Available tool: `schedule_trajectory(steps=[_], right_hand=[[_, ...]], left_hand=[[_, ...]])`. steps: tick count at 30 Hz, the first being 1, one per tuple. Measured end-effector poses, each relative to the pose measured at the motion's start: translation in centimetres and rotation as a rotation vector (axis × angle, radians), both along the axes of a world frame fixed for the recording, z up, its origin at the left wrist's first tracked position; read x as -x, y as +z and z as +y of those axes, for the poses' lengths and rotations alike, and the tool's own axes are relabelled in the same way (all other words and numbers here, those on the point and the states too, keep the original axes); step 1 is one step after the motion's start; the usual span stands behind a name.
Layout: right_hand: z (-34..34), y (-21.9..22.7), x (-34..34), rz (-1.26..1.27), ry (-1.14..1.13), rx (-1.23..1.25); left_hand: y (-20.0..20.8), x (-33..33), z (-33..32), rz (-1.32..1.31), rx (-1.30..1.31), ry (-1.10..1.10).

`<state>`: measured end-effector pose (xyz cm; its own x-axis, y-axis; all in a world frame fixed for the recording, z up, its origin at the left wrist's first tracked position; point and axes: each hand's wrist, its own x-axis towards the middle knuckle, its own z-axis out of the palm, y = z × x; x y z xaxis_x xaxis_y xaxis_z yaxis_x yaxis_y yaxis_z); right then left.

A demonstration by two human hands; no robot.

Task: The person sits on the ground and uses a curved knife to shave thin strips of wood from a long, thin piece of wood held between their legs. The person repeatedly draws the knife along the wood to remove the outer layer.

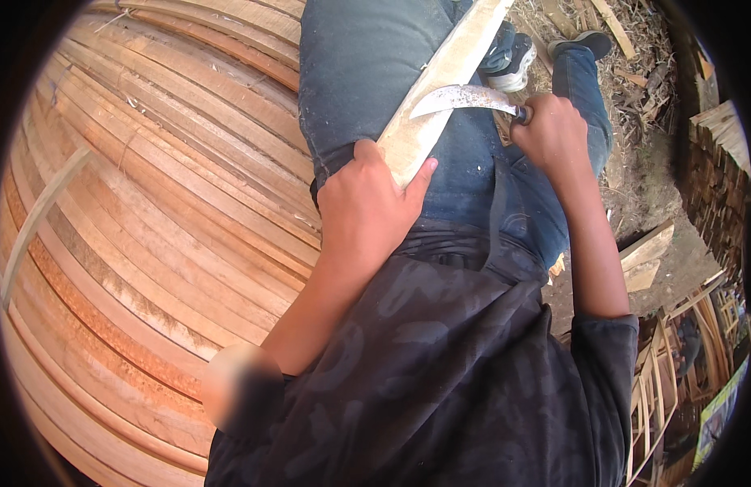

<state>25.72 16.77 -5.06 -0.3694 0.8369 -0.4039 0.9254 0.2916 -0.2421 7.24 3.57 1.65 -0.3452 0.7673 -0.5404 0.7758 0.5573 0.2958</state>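
A pale wooden slat (447, 75) lies slantwise across my thigh, its near end close to my waist. My left hand (367, 201) is closed round that near end, with the thumb along the right edge. In my right hand (552, 134) is a curved knife (465, 98), gripped by its dark handle, which the fist mostly hides. The blade is worn and spotted, and its tip points left over the face of the slat. Whether the edge touches the wood I cannot tell.
Long stacked planks (189, 187) fill the left side, with a thin strip (43, 213) lying across them. Shavings and scraps (639, 93) litter the ground at the far right. Cut wood pieces (647, 253) lie beside my right forearm, and more wood (725, 195) is piled beyond.
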Motion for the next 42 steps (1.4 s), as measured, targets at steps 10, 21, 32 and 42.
schedule_trajectory(steps=[10, 21, 32, 42], right_hand=[[9.7, -5.3, -3.6, -0.249, -0.188, 0.015], [-0.2, 0.7, 0.0, 0.015, 0.037, 0.060], [8.2, -5.9, -2.6, -0.157, -0.239, 0.008], [4.2, 0.1, -1.9, 0.089, -0.253, 0.007]], left_hand=[[0.4, 0.3, 0.3, -0.046, 0.019, 0.038], [-0.2, 0.4, 0.3, -0.042, 0.003, 0.023], [0.6, 0.2, 1.2, -0.087, 0.063, 0.067], [-0.1, 1.2, 0.6, -0.193, 0.008, 0.111]])
